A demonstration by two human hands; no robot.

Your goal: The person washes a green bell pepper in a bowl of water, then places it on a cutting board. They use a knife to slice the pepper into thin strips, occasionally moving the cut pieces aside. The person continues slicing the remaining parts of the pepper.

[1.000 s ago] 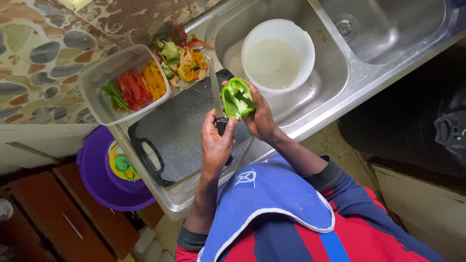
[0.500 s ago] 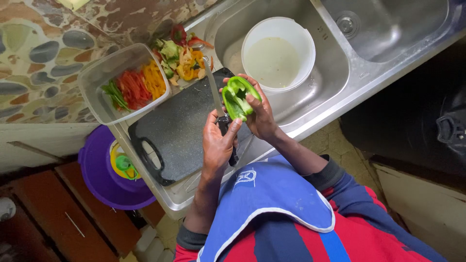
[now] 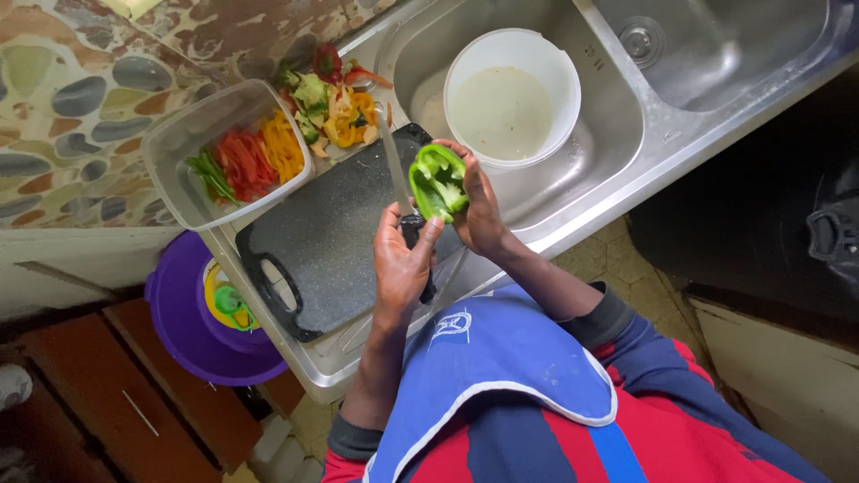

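Note:
My left hand [image 3: 403,264] grips the black handle of a kitchen knife [image 3: 394,165], with the blade pointing away over the dark speckled cutting board [image 3: 331,237]. In my right hand [image 3: 481,215] is a halved green bell pepper [image 3: 438,182], open side facing the knife and raised above the board's right end. The knife's handle end sits right beside the pepper. A clear plastic container [image 3: 179,152] to the left of the board holds red, yellow and green pepper strips [image 3: 246,161].
A pile of pepper scraps [image 3: 335,103] lies on the steel drainboard behind the board. A white bucket [image 3: 512,98] with cloudy water stands in the left sink basin [image 3: 617,134]. Below the counter is a purple tub [image 3: 192,331] with small bowls in it.
Both hands have shifted slightly, and the pepper has turned in my right hand so that its hollow side faces the knife more. The knife stays in my left hand.

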